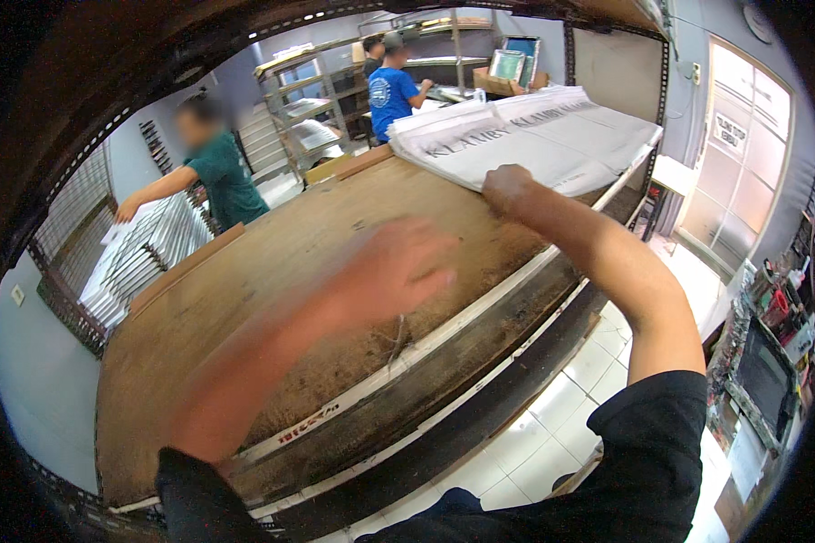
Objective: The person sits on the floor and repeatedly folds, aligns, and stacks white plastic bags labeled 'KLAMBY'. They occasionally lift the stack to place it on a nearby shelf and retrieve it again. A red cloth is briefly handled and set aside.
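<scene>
A stack of white printed sheets (552,136) lies at the far right end of a worn brown board tabletop (272,253). Their dark lettering faces up, and whether they are paper, cloth or bags is unclear. My right hand (509,188) is closed at the near edge of this stack, apparently gripping the top sheet; its fingertips are hidden. Over the middle of the board, left of the stack, is my left hand (417,262), smeared by motion with its fingers partly bent. Nothing shows in it.
Below the board's pale front edge is another dark shelf level (453,380). A person in green (231,176) reaches over stacked pale panels (145,244) on the left. Another in blue (391,100) works behind, near metal racks (303,109). Framed screens (765,380) lean at right.
</scene>
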The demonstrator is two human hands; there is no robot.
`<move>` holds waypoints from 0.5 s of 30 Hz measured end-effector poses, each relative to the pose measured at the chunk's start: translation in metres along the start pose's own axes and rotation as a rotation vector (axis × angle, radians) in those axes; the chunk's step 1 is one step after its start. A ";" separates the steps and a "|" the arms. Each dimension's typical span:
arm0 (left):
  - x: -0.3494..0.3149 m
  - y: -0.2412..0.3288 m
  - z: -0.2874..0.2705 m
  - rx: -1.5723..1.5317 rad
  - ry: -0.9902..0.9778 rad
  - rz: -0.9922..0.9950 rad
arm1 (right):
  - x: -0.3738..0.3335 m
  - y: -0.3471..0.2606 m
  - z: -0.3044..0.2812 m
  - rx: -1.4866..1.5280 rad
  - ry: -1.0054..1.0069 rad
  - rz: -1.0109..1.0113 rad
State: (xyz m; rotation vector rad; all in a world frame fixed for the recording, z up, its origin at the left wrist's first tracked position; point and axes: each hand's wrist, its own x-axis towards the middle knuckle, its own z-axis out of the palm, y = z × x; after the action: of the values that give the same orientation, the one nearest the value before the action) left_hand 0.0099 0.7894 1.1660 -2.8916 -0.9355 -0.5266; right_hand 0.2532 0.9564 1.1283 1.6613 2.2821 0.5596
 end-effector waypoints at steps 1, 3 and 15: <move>0.031 -0.012 0.019 -0.079 0.015 -0.010 | -0.005 0.012 0.014 -0.018 0.016 0.021; 0.071 -0.033 0.051 -0.139 0.092 -0.061 | -0.012 0.022 0.021 -0.049 0.087 0.022; 0.048 -0.033 0.022 -0.213 0.188 0.018 | -0.193 -0.053 -0.153 0.256 0.311 -0.258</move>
State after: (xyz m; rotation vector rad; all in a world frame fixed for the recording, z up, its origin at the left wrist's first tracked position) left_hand 0.0340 0.8469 1.1598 -2.9597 -0.8738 -0.9316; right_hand 0.2030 0.7358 1.2381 1.4274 2.8449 0.5130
